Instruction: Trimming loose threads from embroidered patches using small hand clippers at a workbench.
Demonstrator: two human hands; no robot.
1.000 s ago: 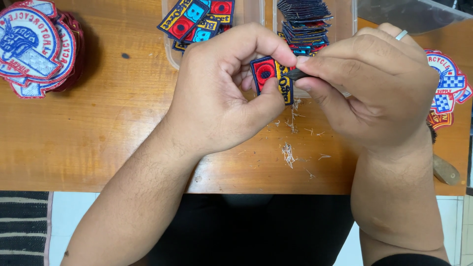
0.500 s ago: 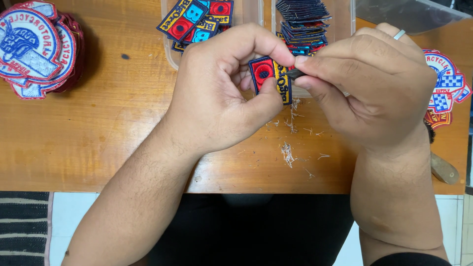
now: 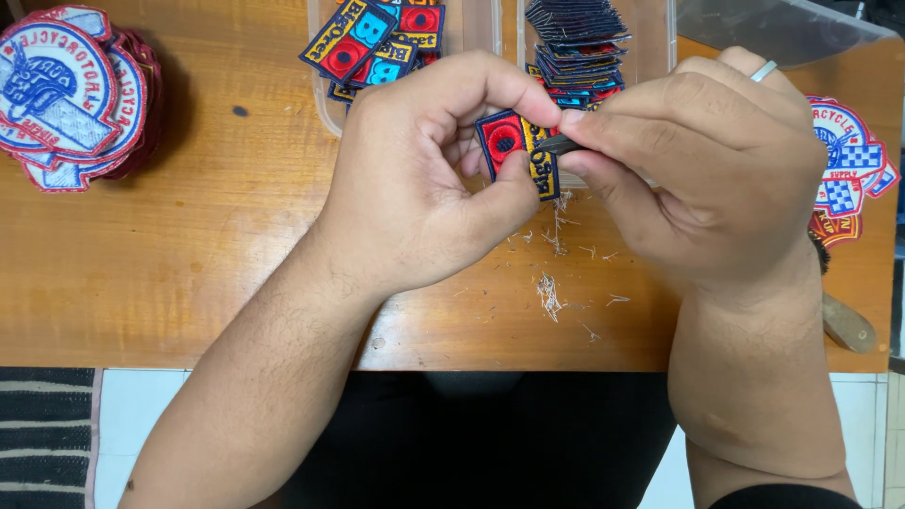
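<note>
Head view, near to far.

Table edge (image 3: 283, 353), wooden, runs across lower frame; dark clothing and pale floor below it. Loose thread clippings (image 3: 548, 292) lie on the wood just below the hands, more scattered up toward the patch.

L hand (image 3: 424, 188): curled shut, pinching a small rectangular patch (image 3: 514, 146) betw. thumb (below) and index (arched over top). Patch has dark blue border, red field w/ dark circle on its left part, yellow panel on its right. Held above the table, not resting on it, tilted slightly, face toward camera.

R hand (image 3: 702, 170): closed, fingertips bunched on a thin dark tool (image 3: 558, 144) whose tip meets the patch's right edge. Kind of tool: cannot tell, mostly hidden by fingers. Silver ring (image 3: 763, 71) on one finger. Patch thus sits betw. both hands, left part inside L grip, right edge touching R fingertips.

Far R, near table edge: wooden handle (image 3: 847, 322), partly hidden by R wrist. Above it, round red/white/blue patches (image 3: 848, 165).

Far L: stack of large round patches (image 3: 71, 94), same colours.

Farthest: two clear trays. Left tray (image 3: 320, 104) holds loose rectangular patches, face up. Right tray (image 3: 660, 38) holds a neat pile of same type, just behind the R fingers.
</note>
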